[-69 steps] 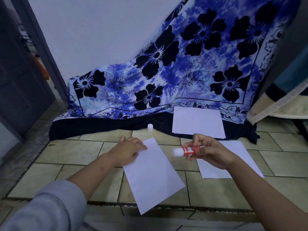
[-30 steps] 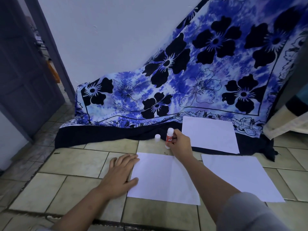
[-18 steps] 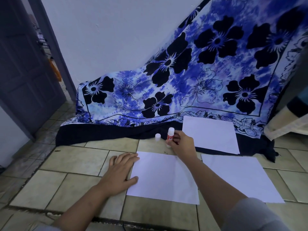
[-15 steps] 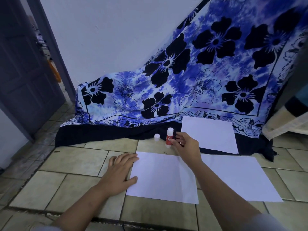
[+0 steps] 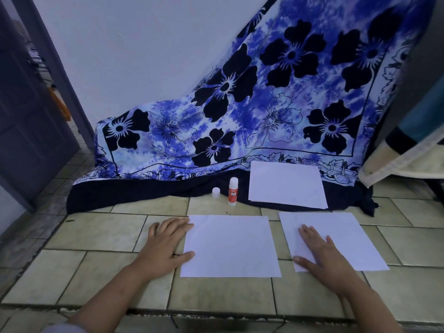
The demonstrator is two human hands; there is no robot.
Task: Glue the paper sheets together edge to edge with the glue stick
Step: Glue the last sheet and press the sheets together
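Observation:
Two white paper sheets lie side by side on the tiled floor with a narrow gap between them. My left hand (image 5: pixel 165 246) rests flat at the left edge of the left sheet (image 5: pixel 230 246), fingers spread. My right hand (image 5: pixel 322 258) lies flat on the right sheet (image 5: pixel 348 236), holding nothing. The red and white glue stick (image 5: pixel 233 191) stands upright and uncapped beyond the sheets. Its white cap (image 5: pixel 216 192) sits just to its left. A small stack of white sheets (image 5: pixel 286 185) lies behind on the dark cloth hem.
A blue flowered cloth (image 5: pixel 252 111) hangs down the wall and spreads onto the floor at the back. A dark door (image 5: pixel 26 121) stands open at the left. Striped fabric (image 5: pixel 408 145) hangs at the right. The tiled step ends at an edge (image 5: pixel 192 313) near me.
My right hand stood the glue stick upright by its cap, let it go and came back onto the right sheet. My left hand has stayed at the left sheet's edge.

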